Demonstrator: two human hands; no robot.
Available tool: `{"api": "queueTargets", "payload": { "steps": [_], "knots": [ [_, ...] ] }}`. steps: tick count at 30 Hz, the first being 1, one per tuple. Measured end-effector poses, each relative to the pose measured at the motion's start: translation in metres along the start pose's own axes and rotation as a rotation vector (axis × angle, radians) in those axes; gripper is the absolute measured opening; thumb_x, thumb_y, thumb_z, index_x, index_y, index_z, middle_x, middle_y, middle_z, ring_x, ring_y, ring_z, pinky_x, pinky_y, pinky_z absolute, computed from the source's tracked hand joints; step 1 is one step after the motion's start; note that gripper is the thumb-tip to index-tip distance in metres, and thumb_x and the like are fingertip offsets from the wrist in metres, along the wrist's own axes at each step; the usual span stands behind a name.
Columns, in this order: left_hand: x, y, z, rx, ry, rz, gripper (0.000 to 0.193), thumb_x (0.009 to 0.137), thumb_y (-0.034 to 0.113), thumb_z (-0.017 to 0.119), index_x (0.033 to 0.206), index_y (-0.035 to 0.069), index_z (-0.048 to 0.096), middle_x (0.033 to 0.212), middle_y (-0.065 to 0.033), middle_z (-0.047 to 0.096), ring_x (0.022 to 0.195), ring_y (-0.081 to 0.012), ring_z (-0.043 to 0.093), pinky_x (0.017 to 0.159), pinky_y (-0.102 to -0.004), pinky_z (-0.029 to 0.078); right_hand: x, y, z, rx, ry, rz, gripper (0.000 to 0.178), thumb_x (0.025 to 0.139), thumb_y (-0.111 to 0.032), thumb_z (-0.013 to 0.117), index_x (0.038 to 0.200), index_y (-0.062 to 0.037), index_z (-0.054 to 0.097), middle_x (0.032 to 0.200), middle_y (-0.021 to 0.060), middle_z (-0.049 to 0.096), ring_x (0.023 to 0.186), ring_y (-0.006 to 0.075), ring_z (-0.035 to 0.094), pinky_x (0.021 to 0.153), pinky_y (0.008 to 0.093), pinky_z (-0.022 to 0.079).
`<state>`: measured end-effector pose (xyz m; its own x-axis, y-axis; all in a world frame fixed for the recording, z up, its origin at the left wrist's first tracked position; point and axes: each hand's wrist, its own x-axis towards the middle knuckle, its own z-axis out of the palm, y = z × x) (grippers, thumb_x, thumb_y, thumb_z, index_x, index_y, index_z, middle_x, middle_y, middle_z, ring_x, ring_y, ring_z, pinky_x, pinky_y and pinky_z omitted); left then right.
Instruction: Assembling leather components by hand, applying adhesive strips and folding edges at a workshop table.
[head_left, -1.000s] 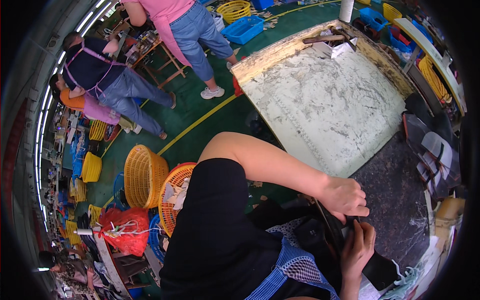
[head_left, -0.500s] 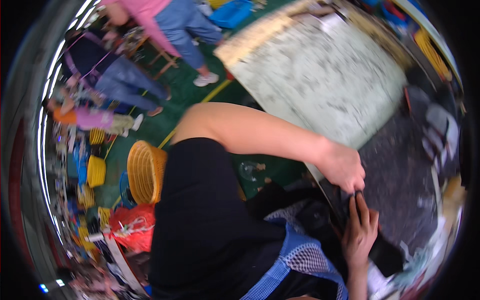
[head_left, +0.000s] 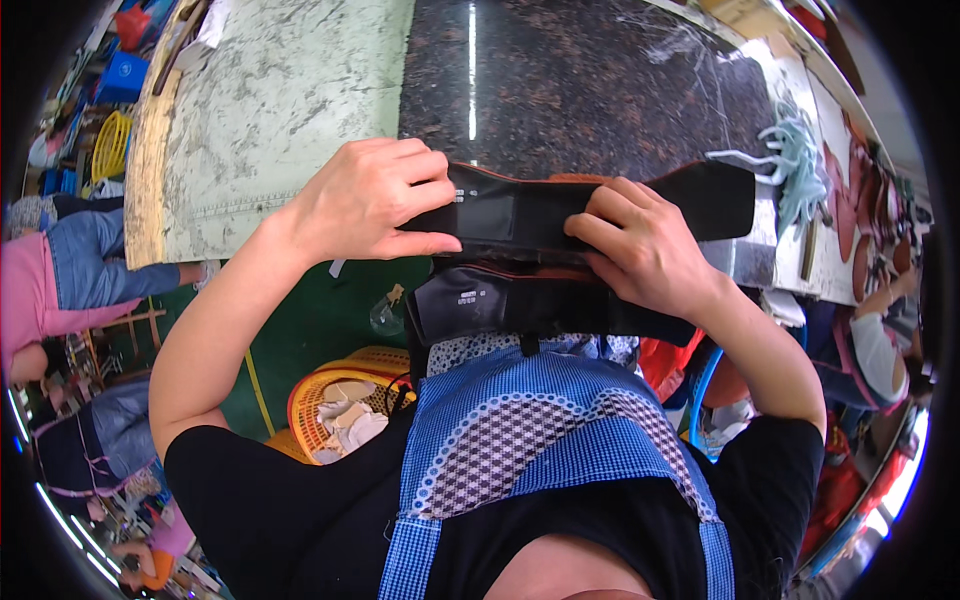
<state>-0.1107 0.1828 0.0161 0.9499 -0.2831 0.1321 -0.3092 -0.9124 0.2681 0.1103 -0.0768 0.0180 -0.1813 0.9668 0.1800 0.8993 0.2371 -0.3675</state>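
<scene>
A black, leather-like piece [head_left: 540,212] with a reddish-brown edge and small white print is stretched sideways at the table's near edge. My left hand [head_left: 375,200] is closed on its left end, fingers over the top and thumb below. Further right, my right hand [head_left: 645,240] grips it with curled fingers; its right end sticks out past that hand. A similar black piece [head_left: 460,305], also with white print, lies below on my lap, close under my right hand. Its far part is partly hidden.
The table has a pale marked board [head_left: 290,110] at left and a dark stone-like top [head_left: 570,90]. Light-blue strips [head_left: 798,170] lie in a tangle at right. An orange basket [head_left: 305,405] with scraps stands on the green floor at left. Other people [head_left: 85,280] are nearby.
My view has swung round to face the table squarely. My hands, close together before, are now apart along the black piece, which is spread out between them.
</scene>
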Motion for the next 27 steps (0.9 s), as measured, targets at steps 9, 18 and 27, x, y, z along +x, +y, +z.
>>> {"api": "queueTargets", "payload": {
  "steps": [9, 18, 27],
  "knots": [
    [0.002, 0.05, 0.042, 0.097, 0.132, -0.143, 0.072, 0.082, 0.037, 0.085, 0.142, 0.005, 0.062, 0.13, -0.0121, 0.062, 0.124, -0.0339, 0.061, 0.104, -0.0446, 0.054, -0.013, -0.023, 0.019, -0.221, 0.172, 0.0, 0.02, 0.081, -0.015, 0.068, 0.098, -0.0055, 0.065, 0.088, 0.0049, 0.06, 0.091, 0.0233, 0.066, 0.076, 0.0358, 0.057],
    [-0.027, 0.0, -0.026, 0.03, 0.44, -0.445, 0.014, 0.097, 0.016, 0.076, 0.106, 0.006, 0.077, 0.098, -0.0104, 0.074, 0.094, -0.0292, 0.072, 0.083, -0.0399, 0.057, -0.062, -0.075, 0.033, -0.148, 0.115, -0.086, 0.013, 0.078, -0.019, 0.066, 0.086, -0.0099, 0.061, 0.074, 0.0012, 0.057, 0.071, 0.0193, 0.062, 0.06, 0.0337, 0.052],
    [0.13, -0.039, -0.002, 0.167, 0.462, -0.121, 0.054, 0.085, 0.014, 0.082, 0.137, 0.014, 0.067, 0.131, -0.0102, 0.066, 0.123, -0.0328, 0.065, 0.105, -0.0448, 0.052, -0.051, -0.055, -0.01, 0.511, 0.077, 0.162, 0.026, 0.094, -0.018, 0.077, 0.115, -0.002, 0.075, 0.102, 0.0135, 0.077, 0.095, 0.034, 0.075, 0.083, 0.0435, 0.061]
  ]
}}
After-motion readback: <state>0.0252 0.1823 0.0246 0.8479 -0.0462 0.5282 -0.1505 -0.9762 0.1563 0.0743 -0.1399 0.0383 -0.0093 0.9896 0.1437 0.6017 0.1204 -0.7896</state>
